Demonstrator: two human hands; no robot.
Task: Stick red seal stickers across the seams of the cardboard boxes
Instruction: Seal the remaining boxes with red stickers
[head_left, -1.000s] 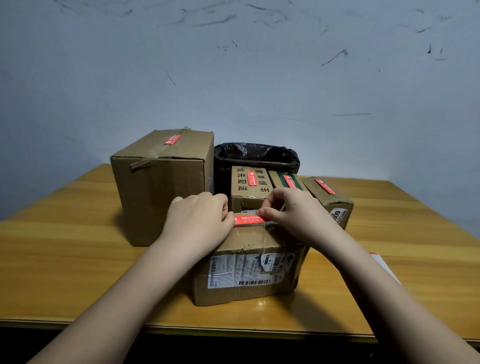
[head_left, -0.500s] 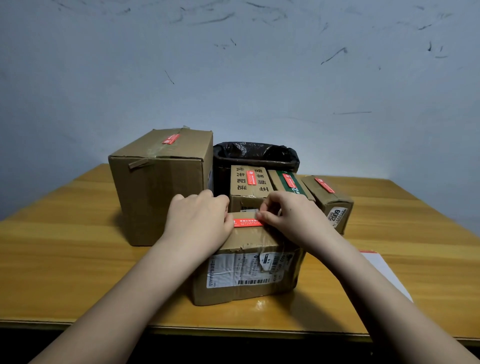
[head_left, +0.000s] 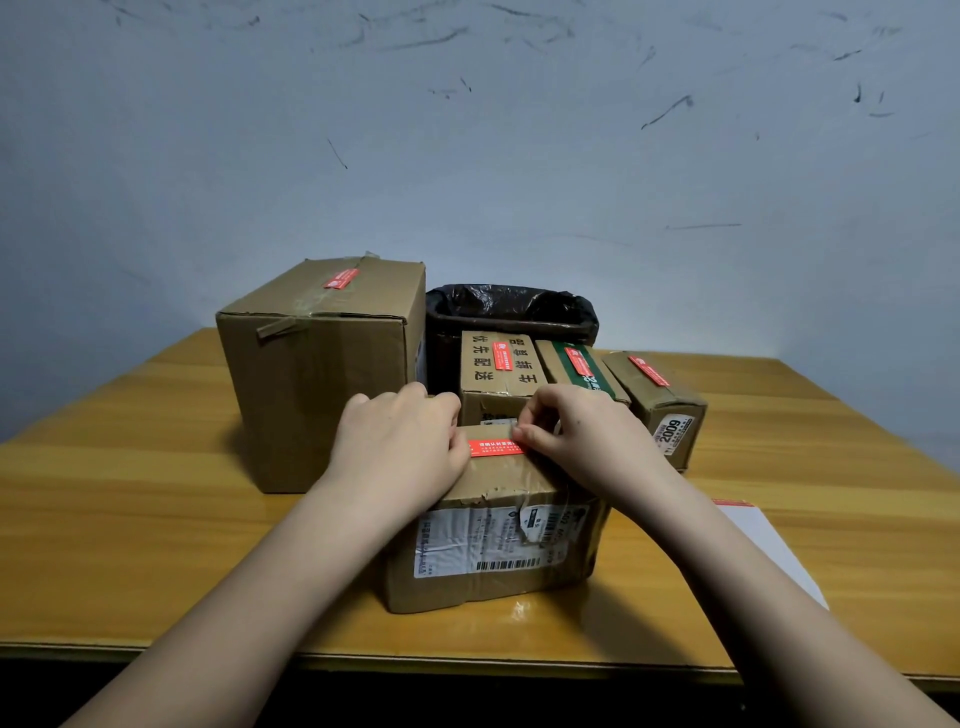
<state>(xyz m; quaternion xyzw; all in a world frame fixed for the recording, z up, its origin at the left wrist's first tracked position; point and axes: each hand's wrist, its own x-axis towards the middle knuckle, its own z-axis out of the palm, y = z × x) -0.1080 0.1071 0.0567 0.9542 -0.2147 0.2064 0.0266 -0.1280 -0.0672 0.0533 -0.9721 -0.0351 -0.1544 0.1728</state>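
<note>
Your left hand (head_left: 397, 447) covers the red seal sticker's (head_left: 496, 448) left end; your right hand (head_left: 582, 441) hides its right end. Sticker print is too small to read. White sheet (head_left: 769, 545) beside your right forearm is partly covered.
</note>
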